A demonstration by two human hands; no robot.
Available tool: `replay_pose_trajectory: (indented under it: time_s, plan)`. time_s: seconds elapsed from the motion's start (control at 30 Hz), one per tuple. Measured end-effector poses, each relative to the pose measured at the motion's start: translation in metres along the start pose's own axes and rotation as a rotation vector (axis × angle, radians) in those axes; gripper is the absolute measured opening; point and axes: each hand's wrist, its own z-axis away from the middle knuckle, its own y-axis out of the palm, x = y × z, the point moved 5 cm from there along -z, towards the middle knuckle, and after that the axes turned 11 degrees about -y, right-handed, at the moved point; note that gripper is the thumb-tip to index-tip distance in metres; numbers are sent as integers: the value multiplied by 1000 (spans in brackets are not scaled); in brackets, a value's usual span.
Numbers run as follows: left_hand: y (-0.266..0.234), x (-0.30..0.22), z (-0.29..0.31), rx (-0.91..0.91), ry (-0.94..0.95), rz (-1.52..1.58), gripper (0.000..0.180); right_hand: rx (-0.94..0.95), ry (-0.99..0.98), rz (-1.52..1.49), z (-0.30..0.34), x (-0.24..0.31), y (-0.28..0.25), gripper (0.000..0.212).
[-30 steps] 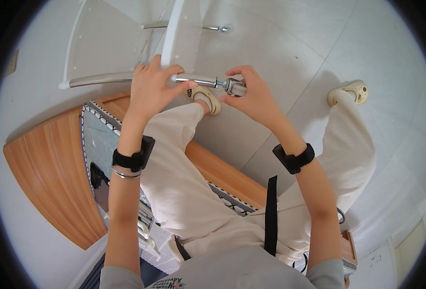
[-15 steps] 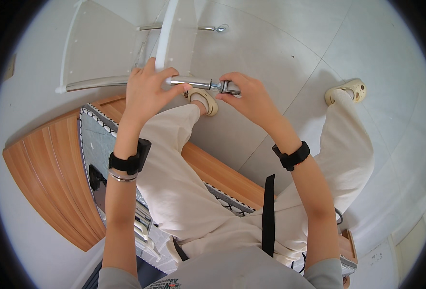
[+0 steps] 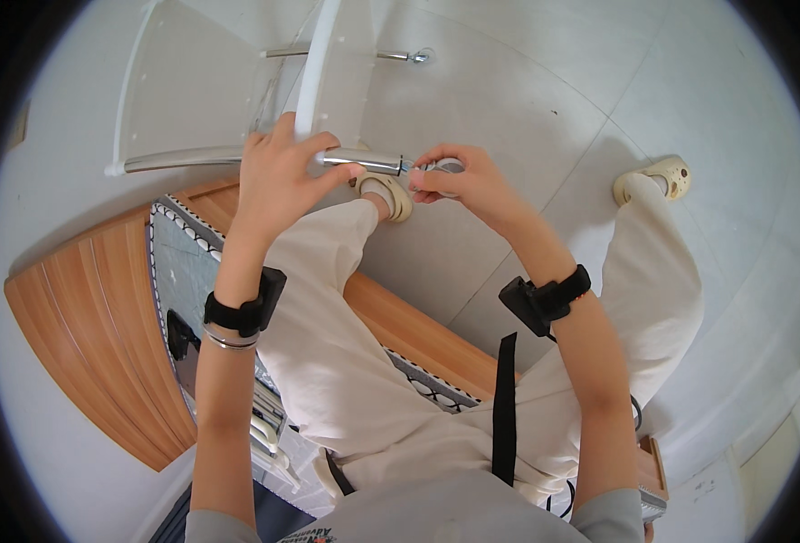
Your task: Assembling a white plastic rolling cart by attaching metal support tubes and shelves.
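A rack with white, translucent panels (image 3: 192, 86) and chrome tubes lies tipped over at the upper left. My left hand (image 3: 278, 181) wraps round one chrome tube (image 3: 368, 162) beside a white panel edge (image 3: 317, 68), thumb along the tube. At the tube's right end, my right hand (image 3: 477, 185) pinches a small caster wheel (image 3: 450, 166), whose metal stem meets the tube end. Fingers partly cover the caster. Another chrome tube farther off ends in a second caster (image 3: 419, 56).
Pale floor tiles (image 3: 509, 109) lie beyond my hands. My legs in cream trousers (image 3: 328, 271) are spread, with cream clogs (image 3: 667, 176) on my feet. Under me is a wooden bench (image 3: 101, 335) with a patterned cushion (image 3: 183, 258); white tools (image 3: 269, 434) lie near my left arm.
My right hand has turned at the wrist around the caster, and the caster's angle differs. The rack has shifted very slightly right. My left hand keeps its grip on the tube.
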Motion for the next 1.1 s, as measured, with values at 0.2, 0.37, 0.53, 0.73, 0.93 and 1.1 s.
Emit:
replay_pose_trajectory:
  time_s: [0.2, 0.37, 0.53, 0.73, 0.93, 1.1]
  plan:
    - [-2, 11, -1, 9, -21, -34, 34, -52, 36, -216, 3, -11, 11, 33]
    - [1, 1, 0, -25, -15, 1, 37, -91, -78, 157, 6, 3, -4, 31]
    - [1, -1, 0, -88, 16, 7, 38, -62, -315, 442, 9, 10, -5, 31]
    - [2, 1, 0, 13, -20, -19, 35, -169, -357, 351, 15, 10, 0, 30]
    - [1, 1, -2, 1, -18, -29, 35, -157, -739, 647, 16, 27, 5, 30]
    - [-3, 4, -2, -58, 1, -1, 36, -164, -686, 629, 13, 22, 12, 29]
